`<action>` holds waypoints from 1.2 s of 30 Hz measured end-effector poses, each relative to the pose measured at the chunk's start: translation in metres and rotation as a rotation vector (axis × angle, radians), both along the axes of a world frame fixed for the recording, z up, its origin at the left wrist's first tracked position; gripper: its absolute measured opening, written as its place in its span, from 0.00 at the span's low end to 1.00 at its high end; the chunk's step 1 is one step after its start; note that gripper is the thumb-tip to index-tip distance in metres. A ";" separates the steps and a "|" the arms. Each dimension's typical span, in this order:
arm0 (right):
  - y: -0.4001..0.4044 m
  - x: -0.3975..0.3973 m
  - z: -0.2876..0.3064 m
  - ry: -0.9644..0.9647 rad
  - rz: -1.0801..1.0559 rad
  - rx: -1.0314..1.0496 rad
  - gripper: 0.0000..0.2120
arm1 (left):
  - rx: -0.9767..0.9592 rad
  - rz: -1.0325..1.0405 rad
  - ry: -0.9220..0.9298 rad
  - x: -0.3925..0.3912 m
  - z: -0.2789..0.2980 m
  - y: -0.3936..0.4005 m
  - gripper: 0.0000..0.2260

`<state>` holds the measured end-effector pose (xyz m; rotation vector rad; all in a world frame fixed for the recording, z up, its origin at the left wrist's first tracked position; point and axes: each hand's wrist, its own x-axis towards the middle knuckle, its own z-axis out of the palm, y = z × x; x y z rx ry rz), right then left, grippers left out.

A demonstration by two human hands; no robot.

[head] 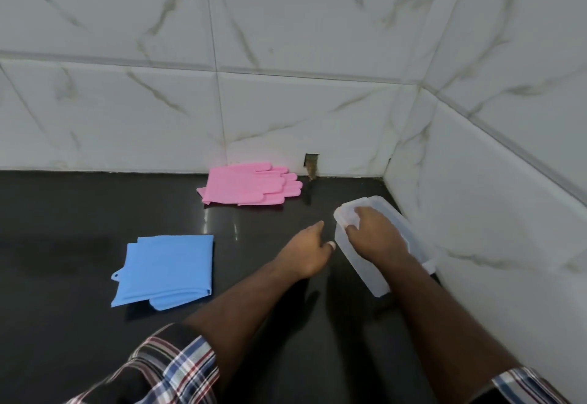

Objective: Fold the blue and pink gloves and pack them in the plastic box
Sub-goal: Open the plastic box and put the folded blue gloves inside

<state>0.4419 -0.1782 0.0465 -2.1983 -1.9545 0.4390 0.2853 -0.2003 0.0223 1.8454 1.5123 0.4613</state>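
Right hand (374,238): clamped on the plastic box (397,222) lid, seemingly to open it.
Left hand (306,252): relaxed, fingers apart, empty.
Blue gloves (165,270): folded, awaiting packing.
Pink gloves (251,187): flat, unfolded.

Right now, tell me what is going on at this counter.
A person in a plaid shirt is working at a dark counter in a tiled corner. Their right hand grips the lid end of the clear plastic box, which sits by the right wall. Their left hand hovers beside the box with loose fingers, holding nothing. The blue gloves lie folded nearer the person. The pink gloves lie flat, unfolded, by the back wall. Neither pair is in the box yet.
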 end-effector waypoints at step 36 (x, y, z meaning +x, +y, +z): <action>0.000 -0.136 -0.047 0.632 -0.064 0.177 0.11 | 0.267 0.796 -0.304 -0.129 -0.038 -0.031 0.08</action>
